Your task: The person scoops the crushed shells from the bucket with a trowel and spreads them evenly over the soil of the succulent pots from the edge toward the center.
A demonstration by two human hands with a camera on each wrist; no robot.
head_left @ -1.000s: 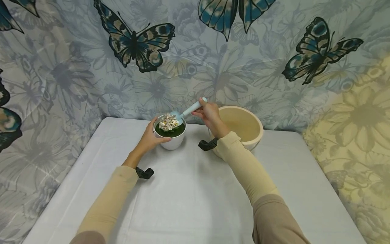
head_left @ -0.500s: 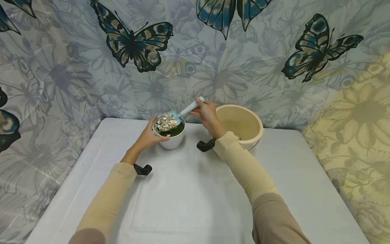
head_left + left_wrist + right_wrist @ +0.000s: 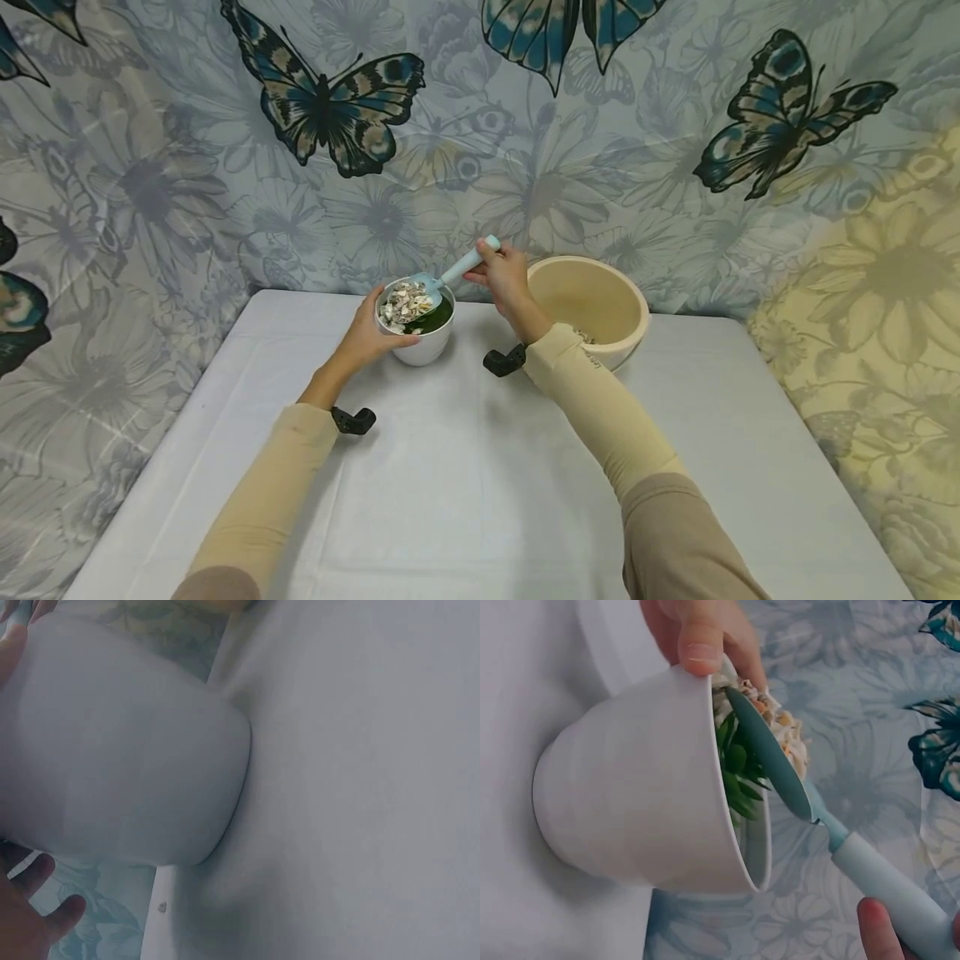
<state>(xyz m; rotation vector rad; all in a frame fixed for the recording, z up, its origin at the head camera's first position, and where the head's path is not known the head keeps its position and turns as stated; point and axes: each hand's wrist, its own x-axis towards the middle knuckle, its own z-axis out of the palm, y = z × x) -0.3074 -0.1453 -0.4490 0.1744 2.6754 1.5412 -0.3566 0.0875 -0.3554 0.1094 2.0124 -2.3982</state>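
Three feeds put me near the far edge of the bench (image 3: pixel 435 483). The left hand (image 3: pixel 363 337) has its grip round the white pot (image 3: pixel 422 351), thumb over the rim and fingers behind; the pot stands left of the middle of that edge, with the cream bowl (image 3: pixel 643 315) to its right. The grip of the right hand (image 3: pixel 512 287) pinches the pale blue scoop (image 3: pixel 780 769) by its handle, and the scoop slants over the green leaves (image 3: pixel 736 759), loaded with mixed chips (image 3: pixel 793 742). I'd worry most about a spill: if the handle rolls in those fingers, chips could go over the rim onto the bench. A low blade might crush the leaves; I can't tell whether it touches them. Should the left grip slacken, a knock from the scoop could shift the pot.
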